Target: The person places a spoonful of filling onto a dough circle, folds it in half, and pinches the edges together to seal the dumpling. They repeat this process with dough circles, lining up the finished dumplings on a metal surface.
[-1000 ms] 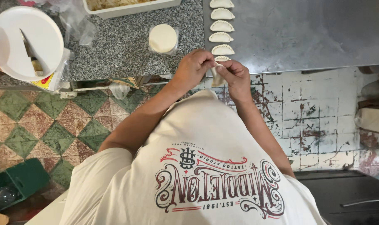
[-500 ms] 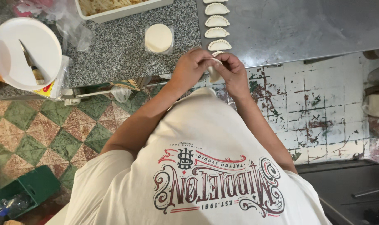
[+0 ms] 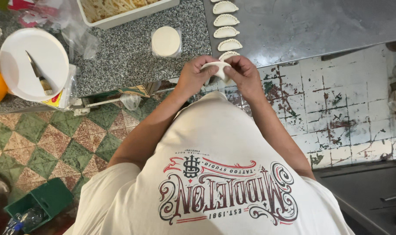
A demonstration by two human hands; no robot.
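Seen from the head camera, both hands, the left hand and the right hand, pinch a folded dough pastry between their fingers, just at the edge of the tabletop, beside a row of finished pastries on a metal sheet and a stack of dough discs.

Five folded dumplings on tray (one half-hidden), one dough-disc stack.

I have a single view, from the camera on the person's head, facing steeply down over the chest. It sits close above the left hand and right hand, the table edge and the tiled floor.
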